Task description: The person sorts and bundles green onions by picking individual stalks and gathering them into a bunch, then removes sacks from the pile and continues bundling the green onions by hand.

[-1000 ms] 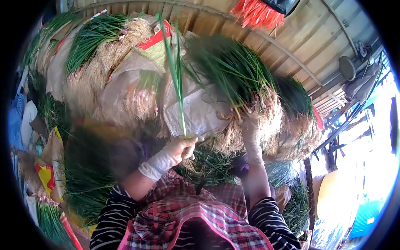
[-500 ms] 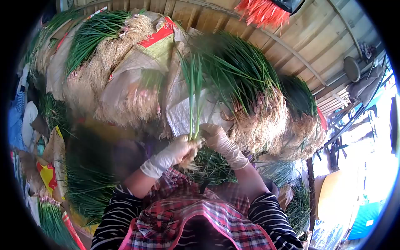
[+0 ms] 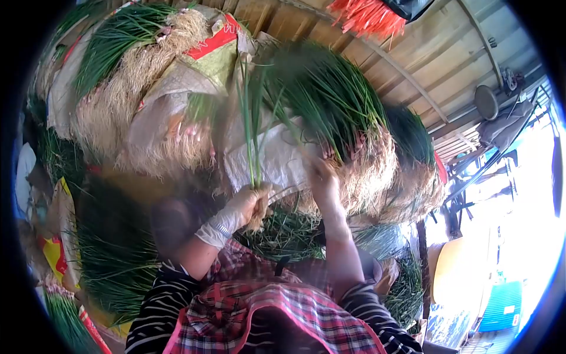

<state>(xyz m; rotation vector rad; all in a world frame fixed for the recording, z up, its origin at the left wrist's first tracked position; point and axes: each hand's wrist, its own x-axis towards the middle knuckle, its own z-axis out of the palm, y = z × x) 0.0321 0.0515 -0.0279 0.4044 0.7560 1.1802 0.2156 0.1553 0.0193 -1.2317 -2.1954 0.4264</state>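
My gloved left hand is closed around the lower ends of a few spring onions. Their green leaves stand upright, and pale roots hang below the fist. My gloved right hand is stretched forward to the near edge of a large heap of spring onions, beside the bulbs and roots. Motion smears its fingers, so I cannot make out whether they grip a stalk. Between the hands lies a whitish woven sack.
More spring onions lie on sacks at the back left, roots toward me. Cut green leaves cover the place below my hands, and dark green leaves spread to the left. Orange-red strips hang at the top. A blue crate stands at lower right.
My right hand has left the stalks by my left hand and moved forward and right to the heap. My left hand still holds its spring onions, slightly farther left in view.
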